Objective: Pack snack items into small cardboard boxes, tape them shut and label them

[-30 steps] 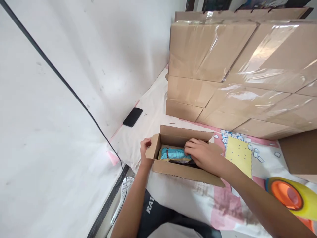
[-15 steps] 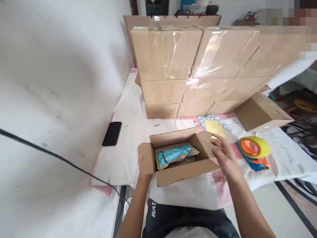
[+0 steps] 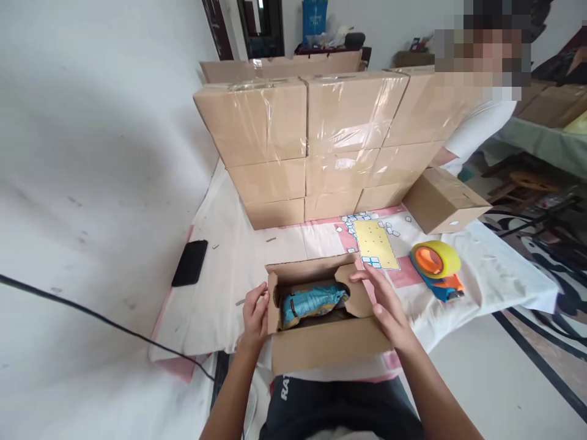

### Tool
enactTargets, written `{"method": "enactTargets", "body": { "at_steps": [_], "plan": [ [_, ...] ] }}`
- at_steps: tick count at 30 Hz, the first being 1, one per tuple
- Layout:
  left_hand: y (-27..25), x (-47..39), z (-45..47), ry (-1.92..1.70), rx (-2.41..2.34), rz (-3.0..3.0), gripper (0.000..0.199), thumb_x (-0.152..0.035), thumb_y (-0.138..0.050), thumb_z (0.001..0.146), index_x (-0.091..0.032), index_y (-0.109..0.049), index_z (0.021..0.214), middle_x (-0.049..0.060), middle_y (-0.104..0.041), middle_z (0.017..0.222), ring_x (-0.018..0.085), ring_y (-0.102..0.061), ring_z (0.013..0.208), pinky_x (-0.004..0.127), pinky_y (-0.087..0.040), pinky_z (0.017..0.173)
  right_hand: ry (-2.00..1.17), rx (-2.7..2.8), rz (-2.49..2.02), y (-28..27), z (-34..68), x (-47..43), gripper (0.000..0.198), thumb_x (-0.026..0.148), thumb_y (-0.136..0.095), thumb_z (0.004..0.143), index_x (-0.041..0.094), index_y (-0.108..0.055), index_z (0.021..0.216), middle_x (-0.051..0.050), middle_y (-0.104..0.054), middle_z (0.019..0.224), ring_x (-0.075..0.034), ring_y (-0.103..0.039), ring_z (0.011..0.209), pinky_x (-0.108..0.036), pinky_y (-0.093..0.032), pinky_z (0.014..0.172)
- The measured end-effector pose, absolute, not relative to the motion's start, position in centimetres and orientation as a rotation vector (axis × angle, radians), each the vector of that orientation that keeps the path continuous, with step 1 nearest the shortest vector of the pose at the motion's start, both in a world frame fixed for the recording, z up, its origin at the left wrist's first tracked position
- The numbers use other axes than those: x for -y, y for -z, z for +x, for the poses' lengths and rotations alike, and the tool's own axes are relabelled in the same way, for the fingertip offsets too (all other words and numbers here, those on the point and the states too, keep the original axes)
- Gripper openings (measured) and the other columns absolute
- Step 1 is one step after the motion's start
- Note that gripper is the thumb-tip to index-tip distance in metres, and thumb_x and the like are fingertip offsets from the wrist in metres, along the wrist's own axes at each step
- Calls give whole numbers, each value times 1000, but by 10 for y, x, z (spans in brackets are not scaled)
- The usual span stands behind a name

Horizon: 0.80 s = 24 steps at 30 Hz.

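An open cardboard box (image 3: 332, 345) stands at the table's near edge, with its long flaps spread outward. Inside lies a blue and gold packet (image 3: 309, 304), its right end partly under the right end flap. My left hand (image 3: 255, 313) is closed at the left end of the box, fingers curled against the raised left flap (image 3: 273, 302). On the other side, my right hand (image 3: 384, 300) is open, its outstretched fingers on the right flap (image 3: 360, 296), which tilts inward, and its thumb apart by the box's corner.
Taped cartons (image 3: 348, 116) are stacked behind. An empty-looking box (image 3: 444, 198) sits at the right, near a person's white sleeve (image 3: 481, 128). A yellow tape roll (image 3: 447, 256) and an orange-blue tape dispenser (image 3: 443, 287) lie right; a black phone (image 3: 189, 263) lies left, near a hanging cable (image 3: 114, 321).
The right flap has folded inward under my right hand's fingers, and the left flap now stands upright. My left hand has come up along the box's left end. The camera view has shifted.
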State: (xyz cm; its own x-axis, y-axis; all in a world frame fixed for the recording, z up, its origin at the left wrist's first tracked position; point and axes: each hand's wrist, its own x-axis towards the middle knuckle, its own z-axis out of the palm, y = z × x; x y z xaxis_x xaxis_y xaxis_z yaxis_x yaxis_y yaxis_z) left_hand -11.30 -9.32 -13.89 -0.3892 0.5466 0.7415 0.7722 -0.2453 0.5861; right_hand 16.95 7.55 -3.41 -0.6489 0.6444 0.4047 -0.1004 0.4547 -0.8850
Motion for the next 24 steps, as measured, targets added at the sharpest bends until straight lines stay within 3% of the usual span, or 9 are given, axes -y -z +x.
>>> {"method": "enactTargets", "body": {
  "at_steps": [4,8,10,13,16,19,21,24],
  "plan": [
    [105,106,-103,1489,1804,-1761,53,-50,-33,101,-27,-52,144,13,-59,143,29,-55,129,50,-50,100,-1358,1943,-359,58,178,-85,66,68,-34,97,31,-42,151,-10,-60,133,-34,-50,128,-54,-34,112],
    [88,114,-91,1399,1891,-1846,69,-66,-25,97,-26,-46,149,16,-49,152,33,-48,138,54,-46,104,-1280,1877,-171,71,178,-97,86,85,-19,88,28,-50,145,-11,-68,117,-36,-53,123,-58,-32,112],
    [88,117,-87,1416,1934,-1897,72,-71,-34,93,-28,-44,150,17,-46,155,35,-46,140,56,-45,106,-1283,1844,-155,73,178,-103,90,86,-13,87,28,-51,143,-11,-70,111,-36,-57,118,-58,-34,110],
    [92,118,-77,1462,2083,-1886,76,-64,-62,84,-33,-43,150,16,-43,157,37,-43,143,57,-41,110,-1314,1840,-145,74,177,-109,90,87,-13,86,27,-54,140,-11,-71,107,-34,-60,110,-57,-40,104],
    [96,114,-60,1731,2146,-1700,68,-66,-59,85,-33,-48,144,14,-38,160,36,-37,147,58,-33,116,-1288,1848,-138,73,172,-110,89,91,-24,82,27,-58,133,-11,-72,99,-34,-61,106,-54,-46,98],
    [96,105,-43,2145,2108,-1418,56,-66,-41,94,-29,-54,134,13,-36,162,33,-30,151,56,-27,120,-1248,1823,-287,72,167,-105,55,70,-53,89,28,-62,123,-8,-70,101,-29,-63,104,-45,-51,91],
    [93,100,-36,2298,2132,-1288,44,-56,-46,96,-28,-55,128,12,-36,162,31,-30,151,54,-27,121,-1253,1783,-413,73,166,-99,36,50,-61,92,29,-61,121,-8,-67,112,-26,-64,107,-40,-53,90],
    [85,96,-36,2375,2211,-1232,36,-44,-53,95,-26,-55,127,13,-36,162,30,-34,149,50,-30,120,-1302,1730,-504,75,167,-88,35,40,-60,95,30,-56,128,-8,-63,124,-25,-61,117,-41,-51,98]
  ]
}}
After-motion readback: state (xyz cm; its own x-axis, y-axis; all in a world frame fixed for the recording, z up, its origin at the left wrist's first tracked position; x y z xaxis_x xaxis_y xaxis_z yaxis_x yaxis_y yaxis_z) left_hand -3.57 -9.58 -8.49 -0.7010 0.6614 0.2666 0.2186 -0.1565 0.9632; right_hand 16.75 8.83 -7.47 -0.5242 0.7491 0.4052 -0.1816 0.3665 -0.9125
